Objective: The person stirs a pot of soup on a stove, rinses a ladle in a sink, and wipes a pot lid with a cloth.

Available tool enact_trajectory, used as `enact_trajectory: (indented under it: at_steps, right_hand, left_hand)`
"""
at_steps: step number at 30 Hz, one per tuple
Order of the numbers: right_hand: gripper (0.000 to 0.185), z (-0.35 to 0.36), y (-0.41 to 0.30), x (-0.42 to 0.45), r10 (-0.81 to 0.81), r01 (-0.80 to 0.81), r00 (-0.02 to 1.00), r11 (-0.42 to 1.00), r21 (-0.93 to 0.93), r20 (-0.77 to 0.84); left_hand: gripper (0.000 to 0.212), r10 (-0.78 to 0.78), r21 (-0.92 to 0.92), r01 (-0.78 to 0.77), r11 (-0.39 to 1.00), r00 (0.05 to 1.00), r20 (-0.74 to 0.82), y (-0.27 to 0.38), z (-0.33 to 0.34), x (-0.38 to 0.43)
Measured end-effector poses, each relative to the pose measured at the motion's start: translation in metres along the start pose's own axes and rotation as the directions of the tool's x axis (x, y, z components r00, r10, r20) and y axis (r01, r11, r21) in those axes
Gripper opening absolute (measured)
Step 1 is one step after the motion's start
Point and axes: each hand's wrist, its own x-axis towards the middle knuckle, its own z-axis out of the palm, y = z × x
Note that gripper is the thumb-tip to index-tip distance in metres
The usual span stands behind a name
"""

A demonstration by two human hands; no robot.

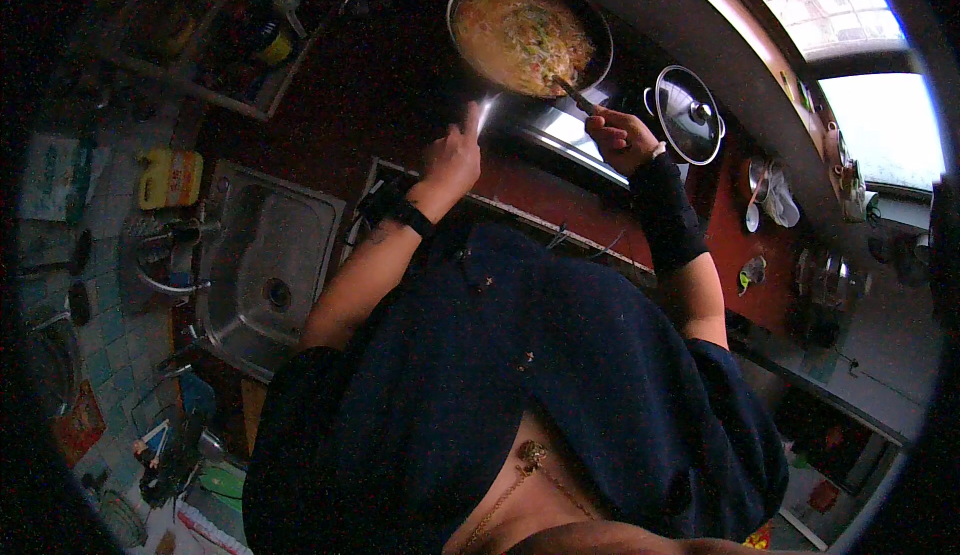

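A round pan (457,41) with a pale metal rim stands over the stove at the top. Inside is a yellowish-orange soupy dish (517,37), with pale strands and green bits heaped towards the right. My right hand (622,138) grips the handle of a cooking utensil (576,95), whose working end is sunk in the food and hidden. Below the pan's near rim, my left hand (454,159) is curled, thumb extended, around what appears to be the pan's handle (486,112). Dimness and blur hide much of that grip.
A glass lid (686,116) with a knob rests right of the stove (566,131). To the left are a steel sink (255,270), a faucet (176,285) and a yellow jug (169,178). Hanging kitchenware (765,187) and a window (881,123) are at the right.
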Motion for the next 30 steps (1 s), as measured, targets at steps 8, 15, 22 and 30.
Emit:
enact_trajectory:
  at_steps: [8,15,22,30]
  right_hand:
    - [0.028,-0.004,-0.015,-0.016,0.085,-0.096,0.983,0.993,0.063,0.162]
    - [0.021,0.009,-0.023,-0.015,-0.215,0.230,0.973,0.935,-0.271,0.086]
    - [0.039,-0.039,-0.009,0.014,-0.712,0.332,0.702,0.315,-0.889,0.010]
    - [0.048,-0.011,0.045,0.007,-0.729,-0.354,0.683,-0.390,-0.850,0.050]
  left_hand:
    - [0.073,-0.006,0.000,0.006,1.000,1.000,-0.004,-0.002,0.001,0.000]
    - [0.071,-0.006,0.000,0.006,1.000,1.000,-0.012,0.002,-0.003,0.000]
    - [0.071,-0.014,0.033,0.014,0.999,1.000,0.007,0.001,0.000,0.002]
    - [0.072,0.025,0.048,-0.023,0.999,0.999,-0.024,-0.001,0.004,0.000]
